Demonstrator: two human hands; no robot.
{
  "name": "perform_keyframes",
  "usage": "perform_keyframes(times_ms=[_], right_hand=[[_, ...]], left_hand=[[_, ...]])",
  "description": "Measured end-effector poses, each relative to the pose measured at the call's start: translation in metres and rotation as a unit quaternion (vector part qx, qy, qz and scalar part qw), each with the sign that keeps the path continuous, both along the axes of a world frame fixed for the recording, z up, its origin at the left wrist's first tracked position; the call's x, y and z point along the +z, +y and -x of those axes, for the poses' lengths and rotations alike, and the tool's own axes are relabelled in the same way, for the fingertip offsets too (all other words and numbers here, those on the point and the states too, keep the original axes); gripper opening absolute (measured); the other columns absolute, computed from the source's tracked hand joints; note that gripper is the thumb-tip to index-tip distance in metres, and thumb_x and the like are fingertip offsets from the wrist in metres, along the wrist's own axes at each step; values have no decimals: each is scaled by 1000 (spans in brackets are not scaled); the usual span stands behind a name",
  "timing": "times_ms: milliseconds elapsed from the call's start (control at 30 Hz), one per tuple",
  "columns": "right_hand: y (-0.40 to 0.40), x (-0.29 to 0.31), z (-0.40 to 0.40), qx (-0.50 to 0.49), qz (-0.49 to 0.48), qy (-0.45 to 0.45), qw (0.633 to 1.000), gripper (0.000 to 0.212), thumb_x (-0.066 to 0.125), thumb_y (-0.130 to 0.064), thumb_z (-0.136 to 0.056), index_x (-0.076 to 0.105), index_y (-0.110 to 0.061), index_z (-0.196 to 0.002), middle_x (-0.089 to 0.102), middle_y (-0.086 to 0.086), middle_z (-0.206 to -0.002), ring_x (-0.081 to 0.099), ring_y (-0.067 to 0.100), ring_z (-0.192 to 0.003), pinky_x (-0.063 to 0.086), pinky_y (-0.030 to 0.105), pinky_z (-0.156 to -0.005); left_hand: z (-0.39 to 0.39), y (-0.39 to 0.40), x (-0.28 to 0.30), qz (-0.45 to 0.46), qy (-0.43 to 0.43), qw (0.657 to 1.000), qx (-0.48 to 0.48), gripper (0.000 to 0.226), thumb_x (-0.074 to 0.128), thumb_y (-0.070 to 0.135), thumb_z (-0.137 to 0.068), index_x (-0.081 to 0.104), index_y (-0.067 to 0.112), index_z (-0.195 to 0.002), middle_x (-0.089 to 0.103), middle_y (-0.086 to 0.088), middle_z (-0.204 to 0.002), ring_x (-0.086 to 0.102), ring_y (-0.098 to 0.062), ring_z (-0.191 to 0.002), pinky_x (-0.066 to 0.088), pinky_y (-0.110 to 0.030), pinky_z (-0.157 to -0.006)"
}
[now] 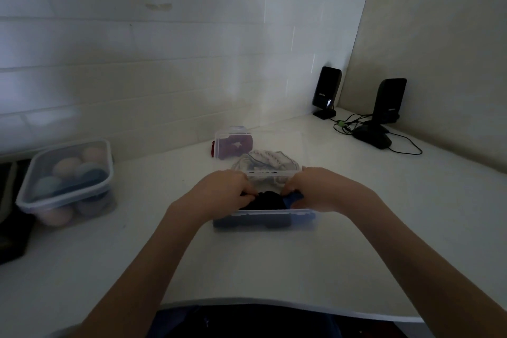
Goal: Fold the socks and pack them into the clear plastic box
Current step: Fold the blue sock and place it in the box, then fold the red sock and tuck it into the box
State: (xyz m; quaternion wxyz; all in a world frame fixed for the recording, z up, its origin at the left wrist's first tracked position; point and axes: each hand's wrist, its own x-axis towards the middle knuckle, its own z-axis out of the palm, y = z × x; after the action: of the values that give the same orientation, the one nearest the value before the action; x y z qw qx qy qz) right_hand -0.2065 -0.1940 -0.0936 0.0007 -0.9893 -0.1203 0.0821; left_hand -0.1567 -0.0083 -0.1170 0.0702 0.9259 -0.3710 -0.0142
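Observation:
A clear plastic box (pixel 263 221) stands on the white table in front of me, its hinged lid (pixel 233 143) raised behind it. Inside lie dark socks (pixel 270 202) and a blue sock (pixel 295 197). My left hand (pixel 227 191) pinches the dark sock at its left side. My right hand (pixel 312 189) grips the blue sock at the right. Both hands reach into the box. Pale patterned socks (pixel 267 160) lie behind the box, seen through the lid. A dark red sock bundle (pixel 234 145) lies further back.
A lidded clear container (pixel 65 175) of pastel rolled socks stands at the left. Two black speakers (pixel 326 92) (pixel 389 101) with cables stand in the back right corner. A black stand base (pixel 371 136) lies near them. The white table (pixel 247 269) ends close to my body.

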Motion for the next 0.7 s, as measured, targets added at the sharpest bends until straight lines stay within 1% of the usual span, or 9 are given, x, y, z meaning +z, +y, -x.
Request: perform_keyframes(times_ms=[133, 233, 300, 367, 400, 433, 533, 600, 700], right_hand=[[-7, 0, -3, -14, -48, -10, 999, 31, 64, -18, -82, 69, -21, -112, 71, 4, -108, 63, 23, -99, 49, 29, -91], [-17, 2, -7, -39, -138, -31, 989, 26, 70, -13, -79, 73, -19, -104, 74, 1, -101, 67, 14, -92, 49, 22, -87], [-22, 3, -8, -38, -178, -63, 981, 20, 66, -9, -82, 75, -18, -98, 75, -2, -95, 66, 9, -84, 46, 15, -80], [-25, 3, -7, -30, -232, -87, 968, 20, 61, -5, -85, 76, -16, -93, 73, -4, -86, 64, 7, -77, 44, 8, -72], [-27, 2, -7, -22, -270, -99, 957, 22, 59, -2, -86, 75, -15, -92, 72, -5, -81, 65, 7, -75, 46, 7, -71], [-29, 1, -7, -13, -312, -120, 943, 25, 56, 2, -86, 74, -14, -91, 70, -6, -77, 67, 7, -73, 48, 8, -71], [-35, -8, -11, -31, -425, -225, 876, 29, 49, 7, -88, 71, -11, -93, 70, 2, -76, 67, 8, -65, 51, 13, -67], [-38, -18, -15, -83, -487, -287, 821, 28, 46, 4, -90, 69, -11, -94, 68, 5, -75, 63, 6, -63, 50, 12, -64], [-42, -35, -18, -167, -543, -331, 753, 27, 43, 0, -92, 65, -15, -94, 64, 7, -72, 59, 4, -64, 50, 13, -64]], left_hand=[[-3, 6, 4, 57, 0, 998, 19, 24, 52, 28, -90, 72, 15, -93, 71, -8, -89, 62, -22, -79, 50, -35, -75], [-5, 17, 4, 218, -10, 975, 44, 21, 59, 23, -87, 72, 9, -79, 73, -7, -72, 66, -20, -68, 54, -33, -69], [-7, 23, 5, 383, 43, 918, 93, 16, 61, 17, -86, 71, 13, -74, 70, 0, -60, 68, -17, -56, 55, -27, -56], [-18, 30, 5, 541, 89, 821, 160, 17, 58, 12, -87, 69, 16, -75, 64, 3, -48, 61, -13, -40, 45, -19, -38], [-27, 35, 4, 587, 86, 783, 186, 18, 55, 11, -88, 68, 17, -76, 63, 2, -46, 57, -12, -36, 40, -16, -34], [-36, 39, 2, 607, 76, 765, 203, 19, 53, 10, -89, 67, 16, -78, 62, 1, -46, 55, -11, -35, 38, -16, -33], [-66, 43, -10, 601, 70, 763, 229, 19, 49, 4, -89, 66, 12, -88, 64, -8, -62, 62, -9, -47, 47, -19, -41], [-85, 40, -19, 591, 72, 769, 233, 22, 47, -1, -87, 65, 9, -94, 65, -14, -76, 66, -16, -65, 56, -26, -57], [-107, 34, -29, 512, 54, 835, 195, 26, 55, -3, -84, 66, 6, -106, 68, -13, -104, 63, -25, -99, 48, -32, -88]])
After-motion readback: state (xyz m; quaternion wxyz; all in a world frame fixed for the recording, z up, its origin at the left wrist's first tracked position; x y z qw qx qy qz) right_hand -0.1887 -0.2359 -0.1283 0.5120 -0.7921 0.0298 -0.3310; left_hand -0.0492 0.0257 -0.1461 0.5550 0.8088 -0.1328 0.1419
